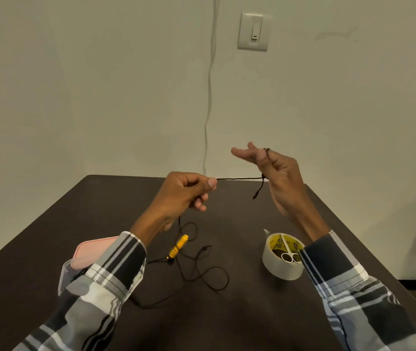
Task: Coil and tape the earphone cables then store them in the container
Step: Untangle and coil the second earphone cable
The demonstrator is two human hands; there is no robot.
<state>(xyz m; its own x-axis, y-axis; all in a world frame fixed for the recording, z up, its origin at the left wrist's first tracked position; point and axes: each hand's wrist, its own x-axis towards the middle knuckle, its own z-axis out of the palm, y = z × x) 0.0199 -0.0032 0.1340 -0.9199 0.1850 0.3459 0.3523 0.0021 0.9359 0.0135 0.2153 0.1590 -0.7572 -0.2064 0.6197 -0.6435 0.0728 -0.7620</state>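
Observation:
A thin black earphone cable [237, 178] runs taut between my two raised hands. My left hand [184, 193] pinches it between thumb and forefinger. My right hand [272, 173] has the cable looped round its fingers, thumb pressing it, with a short end dangling below. The rest of the cable trails down to the dark table [50, 236] in loose loops, with a yellow inline piece [178, 247] on it. A clear container with a pink lid [88, 254] lies at the left, half hidden by my left sleeve.
A roll of clear tape [281, 268] stands at the right of the table, with small white-handled scissors [288, 252] lying in its core. A white wall with a light switch [253, 31] and a hanging white cord [208, 97] rises behind the table's far edge.

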